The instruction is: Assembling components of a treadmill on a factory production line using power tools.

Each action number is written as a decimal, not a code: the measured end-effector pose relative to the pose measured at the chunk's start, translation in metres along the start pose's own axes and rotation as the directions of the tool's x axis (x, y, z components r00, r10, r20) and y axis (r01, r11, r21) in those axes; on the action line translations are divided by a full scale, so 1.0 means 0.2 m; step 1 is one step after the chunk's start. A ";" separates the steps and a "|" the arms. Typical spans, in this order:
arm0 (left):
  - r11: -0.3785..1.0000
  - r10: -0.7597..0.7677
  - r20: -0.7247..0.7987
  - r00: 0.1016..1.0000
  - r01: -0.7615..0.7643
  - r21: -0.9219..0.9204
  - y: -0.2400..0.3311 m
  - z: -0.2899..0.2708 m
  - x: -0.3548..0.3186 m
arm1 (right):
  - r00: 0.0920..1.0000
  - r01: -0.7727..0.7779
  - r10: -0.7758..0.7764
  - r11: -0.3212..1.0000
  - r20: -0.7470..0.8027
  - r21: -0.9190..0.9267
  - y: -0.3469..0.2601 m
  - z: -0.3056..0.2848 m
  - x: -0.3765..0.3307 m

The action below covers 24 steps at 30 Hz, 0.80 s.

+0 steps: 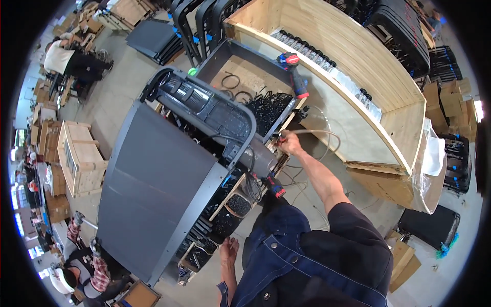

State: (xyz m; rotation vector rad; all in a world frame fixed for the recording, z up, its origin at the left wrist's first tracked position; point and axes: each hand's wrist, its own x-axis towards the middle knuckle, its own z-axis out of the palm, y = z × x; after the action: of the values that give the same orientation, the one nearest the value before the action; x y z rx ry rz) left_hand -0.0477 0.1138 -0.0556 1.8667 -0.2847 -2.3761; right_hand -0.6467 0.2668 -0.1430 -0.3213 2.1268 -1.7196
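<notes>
My right hand (290,142) reaches to the bench edge with its fingers closed round something small and dark. A pale hose (327,134) loops away beside that hand; whether it joins the held thing I cannot tell. My left hand (228,250) hangs low by the parts bins (225,224), fingers loosely bent and apart, holding nothing visible. Ahead lies a treadmill-like frame with a broad dark deck (158,184) and a dark plastic motor housing (204,105). A red-and-black cordless driver (274,185) rests near the housing's right end.
A grey tray (209,64) holds black cables and many small black parts. Another cordless driver (294,74) sits on its right edge. A long wooden crate (353,66) stands at the right with wrapped parts inside. Two people work at the left; hoses trail across the floor.
</notes>
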 end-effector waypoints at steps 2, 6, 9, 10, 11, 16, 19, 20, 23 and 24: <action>0.997 0.029 -0.070 0.997 -0.034 -0.068 -0.10 -0.20 -0.16 | 0.984 0.033 0.100 0.699 0.144 -0.714 -0.27 0.44 -0.20; 0.956 0.078 0.067 0.995 -0.094 0.278 -0.14 0.40 -0.21 | 0.985 0.164 -0.156 0.754 0.069 -0.636 -0.26 0.24 -0.37; 0.834 0.088 0.274 0.958 -0.221 0.506 -0.13 0.75 -0.26 | 0.913 -0.152 0.290 0.894 0.287 -0.422 -0.50 0.23 -0.76; 0.721 0.061 0.414 0.908 -0.327 0.611 -0.14 0.93 -0.25 | 0.779 -0.186 0.353 0.920 0.519 -0.346 -0.55 0.12 -0.81; 0.716 0.059 0.426 0.903 -0.336 0.612 -0.13 1.10 -0.29 | 0.724 -0.188 0.354 0.927 0.591 -0.325 -0.74 0.04 -0.89; 0.076 0.152 0.833 0.532 -0.846 0.527 -0.03 2.03 -0.72 | 0.756 -0.106 0.278 0.945 0.593 -0.309 -1.25 -0.62 -0.76; -0.450 0.194 0.901 0.387 -0.781 0.433 -0.08 2.59 -0.89 | 0.970 -0.131 0.134 0.991 0.205 -0.024 -1.35 -1.21 -0.43; -0.554 0.165 0.939 0.301 -0.760 0.341 -0.11 2.77 -0.87 | 0.979 -0.196 0.193 0.979 0.062 0.049 -1.34 -1.43 -0.29; -0.524 0.151 0.974 0.169 -0.822 0.224 -0.30 3.29 -0.68 | 0.930 -0.174 0.234 0.959 -0.283 0.222 -1.15 -1.98 0.15; -0.466 0.158 0.980 0.121 -0.866 0.182 -0.38 3.47 -0.60 | 0.880 -0.177 0.295 0.931 -0.373 0.319 -0.97 -2.11 0.30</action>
State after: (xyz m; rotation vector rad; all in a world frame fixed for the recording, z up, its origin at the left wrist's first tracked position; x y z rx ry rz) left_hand -0.6899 0.2681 0.2007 0.0436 -2.6883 -1.2617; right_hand -0.8950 0.5729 0.1106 0.4101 2.0422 -2.0328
